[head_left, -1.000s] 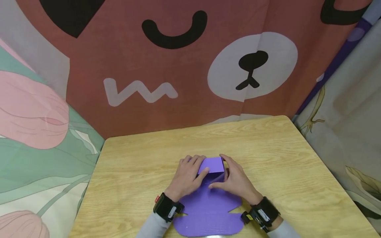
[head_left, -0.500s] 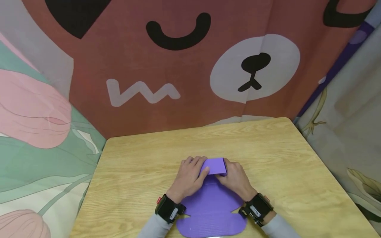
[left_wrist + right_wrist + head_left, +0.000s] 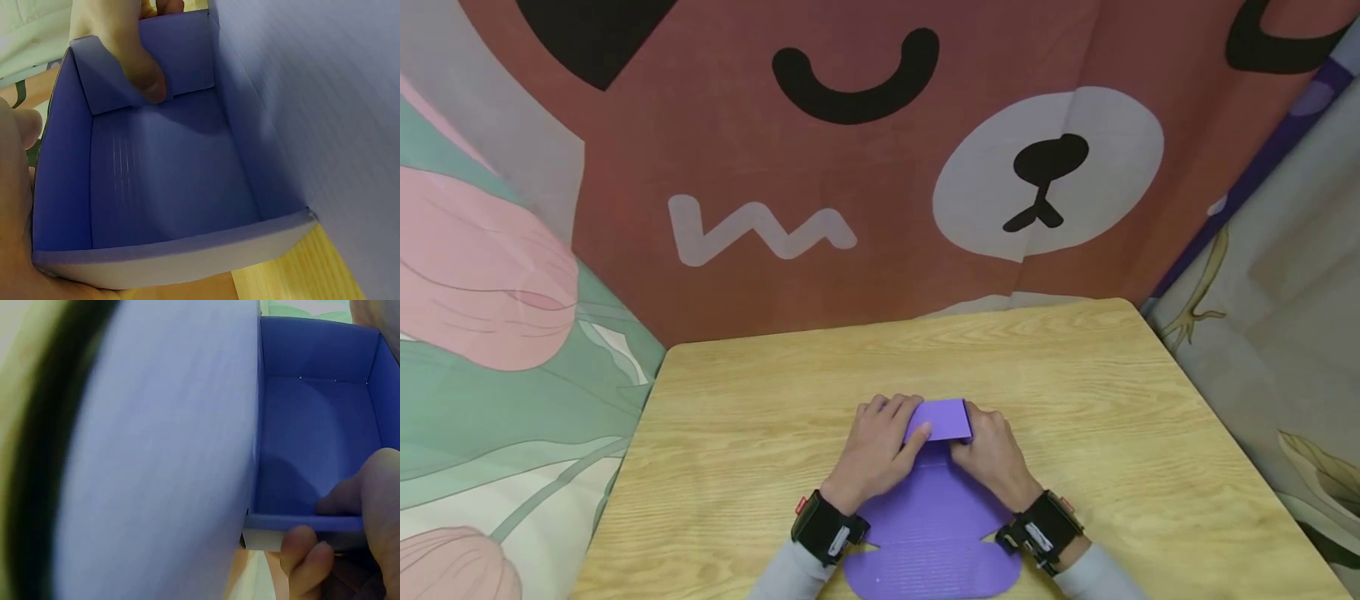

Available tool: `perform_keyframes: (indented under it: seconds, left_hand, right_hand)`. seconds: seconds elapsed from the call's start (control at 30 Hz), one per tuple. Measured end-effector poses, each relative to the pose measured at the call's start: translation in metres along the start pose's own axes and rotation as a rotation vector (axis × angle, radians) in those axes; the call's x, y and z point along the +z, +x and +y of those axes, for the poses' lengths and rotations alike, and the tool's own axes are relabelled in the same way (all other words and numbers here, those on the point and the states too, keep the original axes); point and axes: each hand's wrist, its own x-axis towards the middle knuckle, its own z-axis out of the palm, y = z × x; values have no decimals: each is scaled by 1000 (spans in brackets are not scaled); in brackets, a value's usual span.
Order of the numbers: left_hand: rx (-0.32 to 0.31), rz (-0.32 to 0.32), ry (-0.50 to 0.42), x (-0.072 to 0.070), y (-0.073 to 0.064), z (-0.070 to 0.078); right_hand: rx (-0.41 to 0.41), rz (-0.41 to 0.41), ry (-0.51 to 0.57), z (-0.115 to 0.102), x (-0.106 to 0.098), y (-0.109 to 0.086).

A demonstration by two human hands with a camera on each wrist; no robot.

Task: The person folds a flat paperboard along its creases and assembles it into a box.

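Observation:
A purple cardboard box (image 3: pixel 938 419) stands on its side, with its open face toward me. Its long lid panel (image 3: pixel 934 508) lies flat toward me on the table. My left hand (image 3: pixel 874 454) grips the box's left part, thumb on the upper wall and fingers over the far edge. My right hand (image 3: pixel 997 457) pinches the right end wall. In the left wrist view, the right thumb (image 3: pixel 147 78) presses inside that end wall (image 3: pixel 181 56). The right wrist view shows right fingers (image 3: pixel 300 553) outside the wall and the thumb inside. The box's interior (image 3: pixel 306 437) holds nothing visible.
The wooden table (image 3: pixel 760 433) runs back to a brown curtain (image 3: pixel 880 283) with a cartoon bear. Patterned cloths hang on the left (image 3: pixel 490 267) and right (image 3: pixel 1285 333). A black camera band sits on each wrist.
My right hand has closed in from a wide spread to a pinch on the right end wall, whose loose flap is now folded inside. My left hand keeps its hold, nearly unmoved.

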Motion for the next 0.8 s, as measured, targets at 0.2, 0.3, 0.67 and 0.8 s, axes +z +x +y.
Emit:
perform_keyframes:
  seconds: [0.2, 0.3, 0.67, 0.8]
  left_hand:
    - [-17, -42, -5, -1, 0, 0]
    - [-41, -76, 5, -2, 2, -1]
    - [-63, -85, 30, -5, 6, 2]
    - [-91, -99, -5, -6, 6, 1]
  right_hand:
    - [26, 0, -9, -3, 1, -1]
    - [39, -3, -10, -4, 2, 2]
    - [97, 2, -13, -4, 4, 7]
    - [130, -60, -13, -4, -1, 8]
